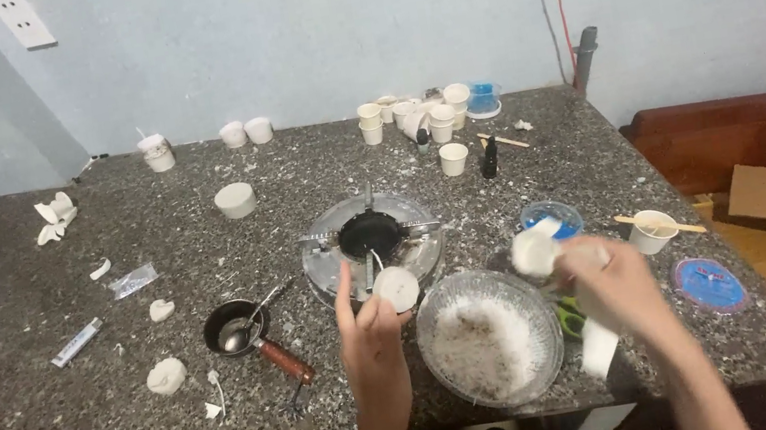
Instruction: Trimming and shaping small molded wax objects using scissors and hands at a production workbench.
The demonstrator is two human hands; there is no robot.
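Note:
My left hand [368, 333] holds a small round white candle-like piece [397, 289] with a thin wick, just in front of the round metal gas burner [368, 238]. My right hand [610, 277] is blurred and grips a crumpled white paper cup [537, 251] above the table's right side. Between the hands stands a clear glass bowl [489, 338] with white flakes and darker crumbs inside. Green-handled scissors [570, 317] lie under my right hand.
A small black pan with a spoon and red handle [236, 330] sits left of the burner. Several white paper cups [429, 117] stand at the back. A blue lid [709, 284], a cup with a stick [653, 229] and white wax lumps [166, 376] lie about.

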